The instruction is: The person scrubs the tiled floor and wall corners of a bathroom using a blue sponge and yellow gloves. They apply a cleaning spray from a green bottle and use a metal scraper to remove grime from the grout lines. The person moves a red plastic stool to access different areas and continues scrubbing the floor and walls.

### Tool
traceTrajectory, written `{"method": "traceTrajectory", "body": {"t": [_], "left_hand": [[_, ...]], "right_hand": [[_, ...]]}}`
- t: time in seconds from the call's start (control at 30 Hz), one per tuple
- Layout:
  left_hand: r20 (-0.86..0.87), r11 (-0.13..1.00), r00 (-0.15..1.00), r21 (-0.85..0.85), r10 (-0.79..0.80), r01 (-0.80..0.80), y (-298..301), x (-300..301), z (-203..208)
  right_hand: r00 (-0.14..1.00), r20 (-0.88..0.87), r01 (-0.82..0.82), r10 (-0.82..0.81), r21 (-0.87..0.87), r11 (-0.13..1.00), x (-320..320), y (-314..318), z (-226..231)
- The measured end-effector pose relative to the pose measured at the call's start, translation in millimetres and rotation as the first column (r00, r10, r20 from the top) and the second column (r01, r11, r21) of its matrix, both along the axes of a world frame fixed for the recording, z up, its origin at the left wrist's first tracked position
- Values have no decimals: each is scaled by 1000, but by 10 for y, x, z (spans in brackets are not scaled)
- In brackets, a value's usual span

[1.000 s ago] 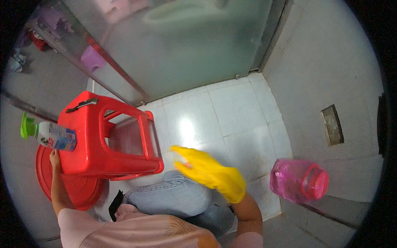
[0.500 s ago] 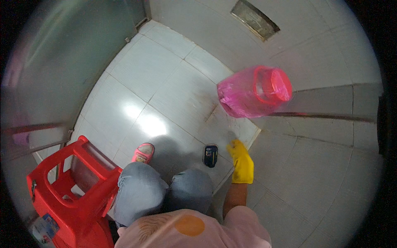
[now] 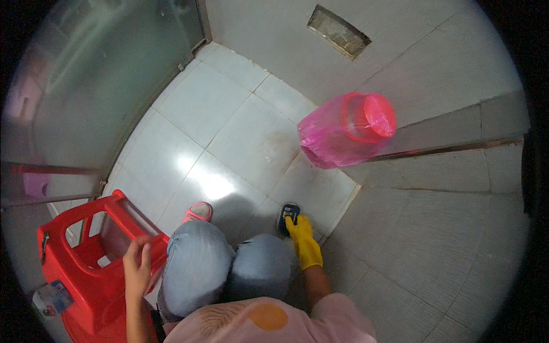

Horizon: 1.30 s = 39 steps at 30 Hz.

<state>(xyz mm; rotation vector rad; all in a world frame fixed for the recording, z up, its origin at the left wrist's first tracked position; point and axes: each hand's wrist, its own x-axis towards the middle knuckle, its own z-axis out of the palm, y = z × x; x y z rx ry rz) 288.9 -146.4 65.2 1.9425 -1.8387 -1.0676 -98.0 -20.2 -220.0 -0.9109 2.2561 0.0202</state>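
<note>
- We take the red stool [image 3: 86, 297] as our landmark: the dark oval object [image 3: 287, 211] lies on the tiled floor [image 3: 223, 126] well to its right, beyond both knees.
- Our right hand [image 3: 305, 246], in a yellow glove, reaches the object's near end; its fingers are at the edge, but we cannot tell whether they have closed around it or only touch it.
- Our bare left hand [image 3: 137, 262] is over the stool's near right side, fingers loosely curled and slightly apart, with nothing visible in them; contact with the stool is unclear.
- If our glove is only resting on the object, it could slide or slip away, since the tiles look smooth and shiny.
- A careless sweep of our left arm could jolt the stool and topple the bottle [image 3: 54, 298] at its left edge.
- Farther right of the stool than the object, the pink bagged bin [image 3: 343, 131] could be knocked by a wide reach.
- Hidden from us: the object's underside and gloved end. The bottle's far end fades into the dark rim, and the small dark item [image 3: 44, 247] on the stool is hard to identify.
</note>
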Motion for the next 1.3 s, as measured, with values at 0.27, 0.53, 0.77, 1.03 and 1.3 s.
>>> {"method": "traceTrajectory", "body": {"t": [0.27,0.53,0.77,1.03,1.3], "left_hand": [[11,868,893,-228,-450,441,-188,-1243,427],[227,473,464,-16,-856,881,-665,-1998,162],[101,308,308,-11,-946,951,-1269,-2405,-10],[-5,269,269,-82,-963,960,-2002,-2633,-530],[-375,390,301,-189,-877,901,-2615,-2736,-801]], "right_hand": [[994,89,90,-69,-260,961,-96,-381,316],[870,477,341,-120,-409,846,-118,-1153,446],[989,121,-33,81,-358,933,-149,-1725,535],[972,190,-112,135,-129,985,116,-2072,680],[953,298,6,53,-194,981,-161,-2713,751]]}}
